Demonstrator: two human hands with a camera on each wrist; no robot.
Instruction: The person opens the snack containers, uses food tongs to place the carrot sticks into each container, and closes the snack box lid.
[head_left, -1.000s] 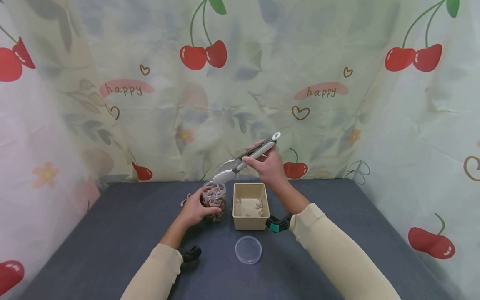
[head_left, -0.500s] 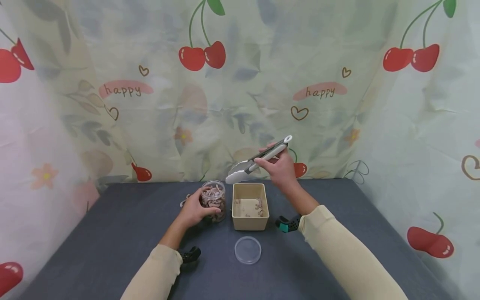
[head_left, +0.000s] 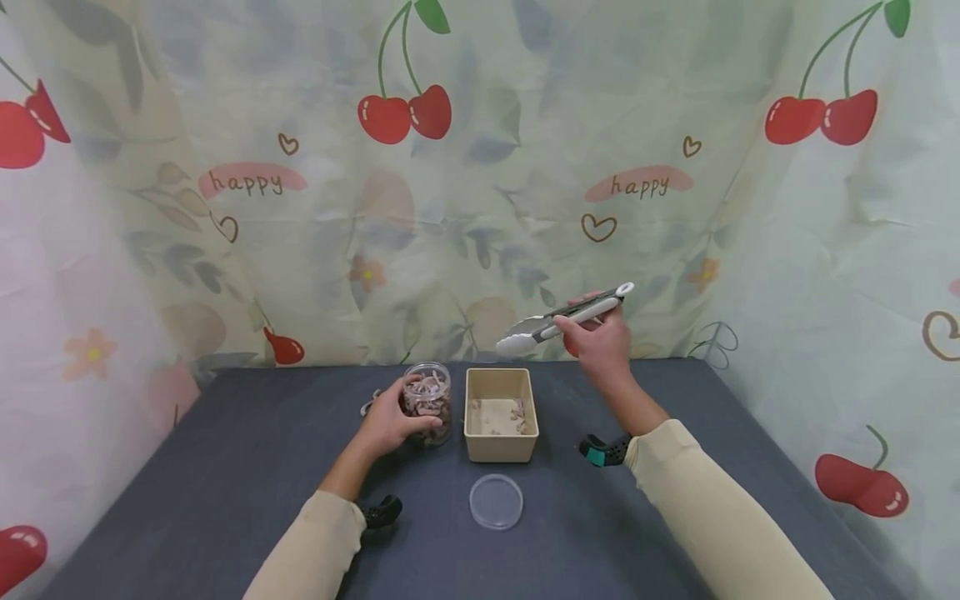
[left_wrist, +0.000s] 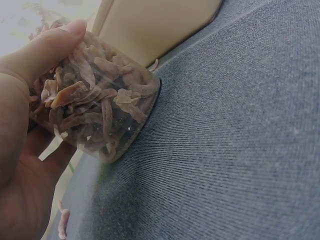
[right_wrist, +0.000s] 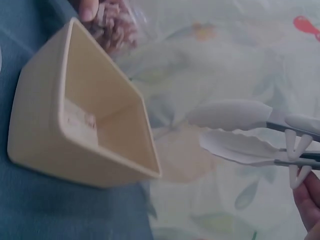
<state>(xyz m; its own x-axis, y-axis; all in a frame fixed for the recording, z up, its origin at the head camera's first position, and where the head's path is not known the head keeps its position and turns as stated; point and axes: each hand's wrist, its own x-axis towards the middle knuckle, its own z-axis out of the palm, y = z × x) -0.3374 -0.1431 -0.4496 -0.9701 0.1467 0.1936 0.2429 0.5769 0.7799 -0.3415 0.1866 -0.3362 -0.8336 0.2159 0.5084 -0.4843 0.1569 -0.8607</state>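
My left hand [head_left: 387, 421] grips a clear plastic jar [head_left: 428, 404] standing upright on the table. Brownish-pink, twisted dried strips [left_wrist: 107, 95] fill the jar, whose top is uncovered. Raised behind and to the right of the beige bin, my right hand [head_left: 604, 343] holds a pair of white and grey tongs [head_left: 573, 318]. The scalloped tong tips point left with a small gap between them, and nothing shows there in the right wrist view. The beige bin [head_left: 501, 447] stands just right of the jar, with a few small strip pieces on its bottom.
A round clear lid [head_left: 496, 502] lies on the dark table in front of the bin. One loose strip [left_wrist: 63, 222] lies on the cloth near the jar. A curtain printed with cherries [head_left: 405, 116] hangs behind and at both sides.
My right hand has moved to the right with the tongs, from above the jar to beyond the bin's right side. The left hand and the jar have stayed in place.
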